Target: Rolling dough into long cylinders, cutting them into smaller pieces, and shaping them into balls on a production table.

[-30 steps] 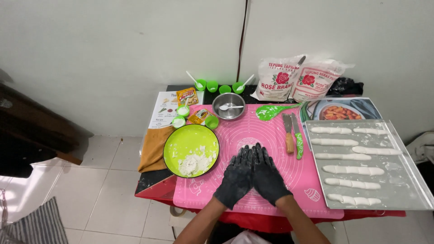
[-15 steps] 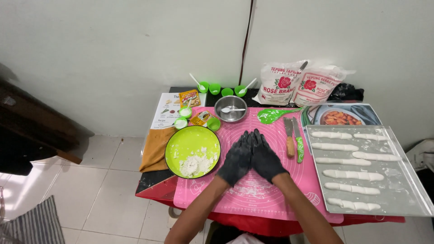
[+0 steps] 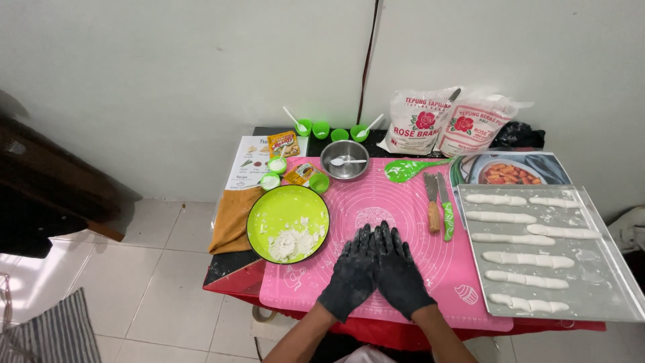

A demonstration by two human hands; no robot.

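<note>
both hands wear black gloves dusted with white flour and lie flat, palms down, side by side at the lower centre of the frame on a pink silicone mat point(image 3: 403, 202). the left hand point(image 3: 351, 274) and the right hand point(image 3: 398, 272) touch along their inner edges, fingers extended and pointing toward the top of the frame; neither grips anything, and whether dough lies beneath the palms cannot be told. bare mat surface extends above the fingertips up to a steel bowl point(image 3: 345, 160) holding a white spoon. to the left of the hands, a round green plate point(image 3: 282, 208) overlaps the left edge of the mat and carries a crumbly white dough pile point(image 3: 291, 243) near its lower rim. to the right, a wooden-handled scraper point(image 3: 433, 199) and a green-handled knife point(image 3: 445, 205) lie parallel, just inside the right edge of the mat. a metal tray point(image 3: 605, 282) occupies the right of the frame, its left rim over the mat edge, holding rows of white dough sticks point(image 3: 527, 260). a green spatula point(image 3: 406, 169) lies at the upper mat edge. two flour bags point(image 3: 447, 124) stand against the wall at upper centre. an orange-brown cloth point(image 3: 232, 218) hangs at the left table edge.
</note>
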